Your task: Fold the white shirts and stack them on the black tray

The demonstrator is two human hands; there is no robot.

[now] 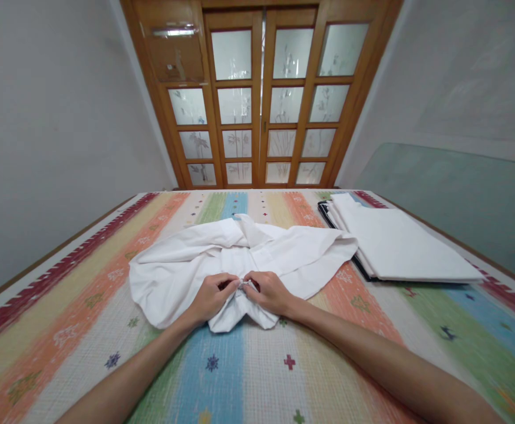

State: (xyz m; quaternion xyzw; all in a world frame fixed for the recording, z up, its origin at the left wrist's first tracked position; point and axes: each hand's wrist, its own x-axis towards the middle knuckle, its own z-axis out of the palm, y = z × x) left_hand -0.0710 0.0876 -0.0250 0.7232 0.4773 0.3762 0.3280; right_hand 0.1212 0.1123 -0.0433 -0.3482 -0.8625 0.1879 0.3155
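Note:
A loose white garment (173, 253), apparently a shirt, lies spread and rumpled on the bed, its sides fanning out left and right. At its near middle the fabric is gathered into a small bunch. My left hand (213, 296) pinches this bunch from the left, thumb and fingers closed. From the other side my right hand (268, 292) grips the same bunch, its fingertips almost touching those of the left. Below both hands a short flap of the garment hangs toward me, resting on the cover. What lies inside the gathered part is hidden by the fingers.
A striped, patterned bedcover (248, 388) lies under everything. To the right sits a stack of folded white cloth (408, 244) with a dark layer (363, 268) beneath. Wooden doors with glass panes (261, 100) stand beyond the far edge; walls flank both sides.

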